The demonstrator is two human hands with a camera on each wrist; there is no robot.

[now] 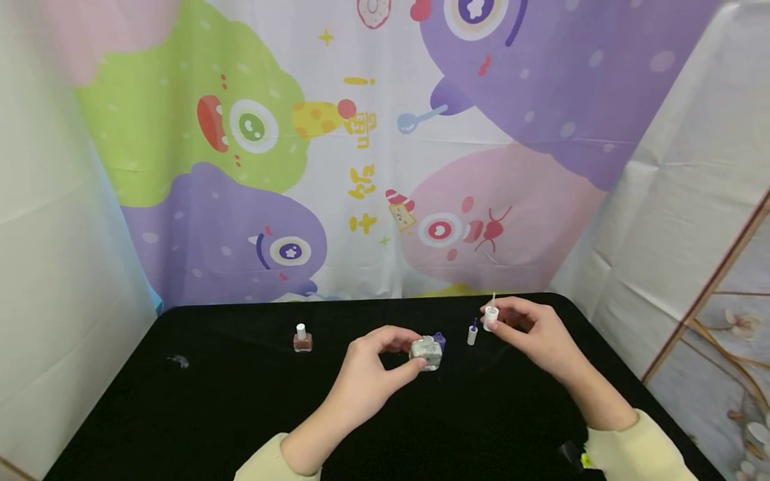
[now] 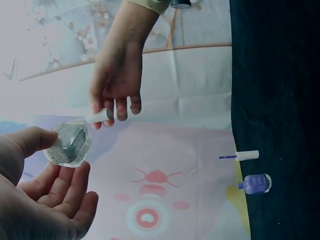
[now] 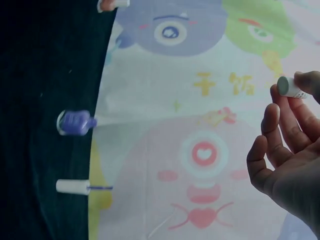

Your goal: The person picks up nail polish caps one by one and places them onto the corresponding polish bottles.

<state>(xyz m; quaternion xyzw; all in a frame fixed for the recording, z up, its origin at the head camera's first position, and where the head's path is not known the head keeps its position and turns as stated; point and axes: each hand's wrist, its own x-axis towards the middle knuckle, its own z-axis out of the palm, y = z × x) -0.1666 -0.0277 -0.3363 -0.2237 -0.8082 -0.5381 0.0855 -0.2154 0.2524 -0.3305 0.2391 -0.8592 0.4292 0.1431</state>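
Observation:
My left hand (image 1: 375, 371) pinches a small glass nail polish bottle (image 2: 69, 144) with silvery-grey glitter between thumb and fingers, raised over the black table. To its right, my right hand (image 1: 541, 337) pinches a white nail polish cap (image 1: 490, 316) whose thin brush points up in the head view. In the right wrist view the cap's round flat top (image 3: 283, 87) shows between thumb and fingertips. Behind the glitter bottle stands an uncapped purple nail polish bottle (image 2: 256, 184). Its white cap with a purple brush (image 1: 472, 334) stands upright between my hands.
A capped pinkish-brown nail polish bottle (image 1: 303, 341) stands to the left on the black tabletop (image 1: 240, 414). A small clear scrap (image 1: 178, 361) lies at far left. A dark object with a yellow-green spot (image 1: 573, 455) is by the right sleeve. A cartoon curtain (image 1: 361, 267) hangs behind the table.

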